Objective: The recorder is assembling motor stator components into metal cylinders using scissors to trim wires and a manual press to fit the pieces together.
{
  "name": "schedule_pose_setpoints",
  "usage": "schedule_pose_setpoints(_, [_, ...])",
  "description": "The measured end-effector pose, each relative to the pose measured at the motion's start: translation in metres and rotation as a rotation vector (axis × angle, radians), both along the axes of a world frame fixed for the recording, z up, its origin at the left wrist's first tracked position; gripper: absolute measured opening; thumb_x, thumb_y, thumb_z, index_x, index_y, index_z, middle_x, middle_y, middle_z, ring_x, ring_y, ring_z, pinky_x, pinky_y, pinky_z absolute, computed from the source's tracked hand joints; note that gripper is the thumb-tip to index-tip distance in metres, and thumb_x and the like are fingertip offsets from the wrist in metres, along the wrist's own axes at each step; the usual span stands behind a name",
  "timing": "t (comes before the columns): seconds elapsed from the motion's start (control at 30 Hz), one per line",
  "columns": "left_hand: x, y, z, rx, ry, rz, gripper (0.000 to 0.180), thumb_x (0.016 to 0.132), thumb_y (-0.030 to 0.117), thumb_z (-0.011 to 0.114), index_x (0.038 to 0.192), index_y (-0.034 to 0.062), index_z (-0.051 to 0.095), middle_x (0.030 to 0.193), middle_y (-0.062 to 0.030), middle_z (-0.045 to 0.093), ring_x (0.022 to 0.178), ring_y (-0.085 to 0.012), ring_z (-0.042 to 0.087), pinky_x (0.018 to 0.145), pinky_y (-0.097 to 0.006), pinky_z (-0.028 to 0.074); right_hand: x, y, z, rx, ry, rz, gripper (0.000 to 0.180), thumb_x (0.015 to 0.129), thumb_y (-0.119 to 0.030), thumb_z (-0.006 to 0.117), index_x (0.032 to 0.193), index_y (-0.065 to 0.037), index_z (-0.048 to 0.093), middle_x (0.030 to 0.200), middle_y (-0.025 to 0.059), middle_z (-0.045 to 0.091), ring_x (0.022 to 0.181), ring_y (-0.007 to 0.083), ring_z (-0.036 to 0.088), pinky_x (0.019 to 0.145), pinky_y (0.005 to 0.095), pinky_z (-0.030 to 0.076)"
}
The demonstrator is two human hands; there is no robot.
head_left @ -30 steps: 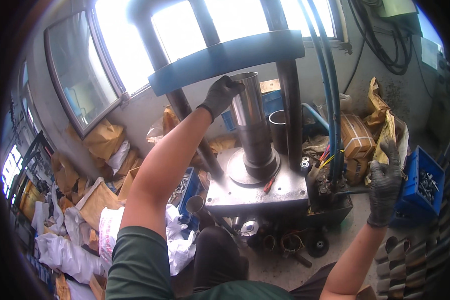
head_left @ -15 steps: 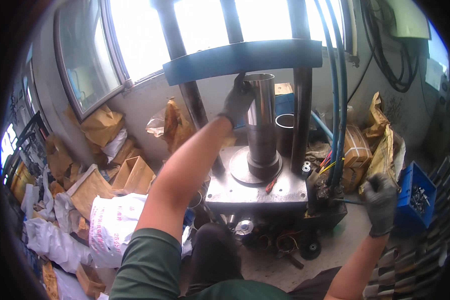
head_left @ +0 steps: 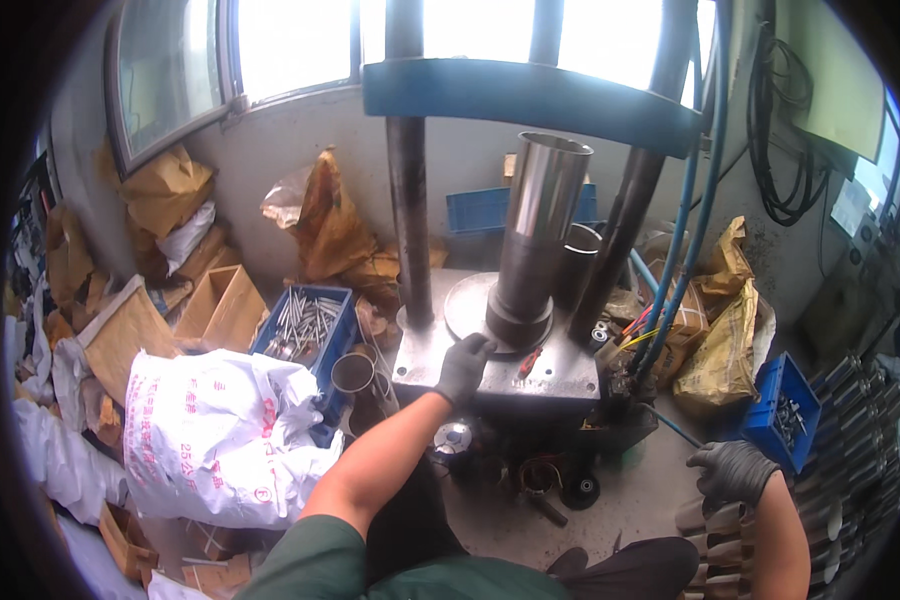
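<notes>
A shiny metal cylinder (head_left: pixel 548 185) with a darker lower section stands upright on a round metal disc (head_left: pixel 467 308), on the steel bed (head_left: pixel 420 360) of a press. My gloved left hand (head_left: pixel 463 370) is at the bed's front edge, just in front of the disc, its fingers slightly bent and nothing visible in them. A red-handled tool (head_left: pixel 530 362) lies on the bed to its right. At the lower right, my gloved right hand (head_left: pixel 738 473) has its fingers curled around the end of a thin lever (head_left: pixel 673 426). The blue crossbeam (head_left: pixel 530 100) of the press spans above the cylinder.
Dark columns (head_left: pixel 410 220) flank the bed. Left are a white sack (head_left: pixel 210 435) and a blue bin of metal pins (head_left: pixel 305 325). Right are blue hoses (head_left: pixel 682 250), a blue bin of small parts (head_left: pixel 782 415) and stacked metal parts (head_left: pixel 850 450). Round parts (head_left: pixel 580 490) lie beneath the bed.
My left hand has come down from the cylinder's upper rim to the bed's front edge. My right hand and the lever's end sit lower. The view has shifted.
</notes>
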State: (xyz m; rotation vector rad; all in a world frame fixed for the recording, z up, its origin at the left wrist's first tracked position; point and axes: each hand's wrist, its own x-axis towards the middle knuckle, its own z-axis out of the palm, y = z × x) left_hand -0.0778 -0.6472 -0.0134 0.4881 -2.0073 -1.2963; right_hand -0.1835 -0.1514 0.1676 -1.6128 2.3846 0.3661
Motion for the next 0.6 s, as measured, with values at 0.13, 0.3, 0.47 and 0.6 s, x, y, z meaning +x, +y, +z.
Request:
schedule_pose_setpoints(0.13, [0.002, -0.031, -0.008, -0.039, -0.146, 0.024, 0.044, 0.099, 0.041, 0.063, 0.086, -0.0009, 0.067, 0.077, -0.0225, 0.065, 0.072, -0.0353, 0.062, 0.072, -0.045, 0.047, 0.003, -0.011, -0.010, 0.118, -0.042, -0.015, 0.053, 0.083, -0.046, 0.067, 0.122, -0.012, 0.070, 0.115, 0.0142, 0.071, 0.101, 0.0341, 0.070, 0.091, 0.0432, 0.056])
schedule_pose_setpoints(0.3, [-0.009, -0.052, -0.034, 0.002, -0.002, -0.011, 0.053, 0.096, 0.049, 0.064, 0.082, -0.0024, 0.063, 0.072, -0.0216, 0.062, 0.071, -0.0337, 0.062, 0.071, -0.044, 0.047, 0.046, -0.038, 0.007, 0.009, -0.224, -0.148, 0.066, 0.085, -0.065, 0.066, 0.112, -0.005, 0.075, 0.106, 0.0204, 0.073, 0.095, 0.0352, 0.072, 0.088, 0.0416, 0.056])
schedule_pose_setpoints(0.47, [-0.019, -0.050, -0.034, 0.041, -0.008, -0.018, 0.034, 0.096, 0.036, 0.064, 0.095, 0.0018, 0.066, 0.081, -0.0206, 0.068, 0.079, -0.0370, 0.066, 0.075, -0.044, 0.050, 0.078, -0.006, -0.054, -0.139, -0.311, -0.483, 0.043, 0.085, -0.046, 0.071, 0.098, -0.006, 0.076, 0.097, 0.0171, 0.073, 0.091, 0.0343, 0.072, 0.083, 0.0420, 0.057])
schedule_pose_setpoints(0.6, [-0.019, -0.034, -0.011, -0.205, -0.035, -0.041, 0.013, 0.094, 0.017, 0.065, 0.100, 0.0052, 0.068, 0.091, -0.0167, 0.070, 0.086, -0.0349, 0.068, 0.082, -0.043, 0.054, 0.105, -0.002, -0.082, -0.251, -0.112, -0.446, 0.021, 0.081, -0.028, 0.069, 0.087, -0.009, 0.075, 0.085, 0.0147, 0.071, 0.081, 0.0361, 0.069, 0.076, 0.0448, 0.056])
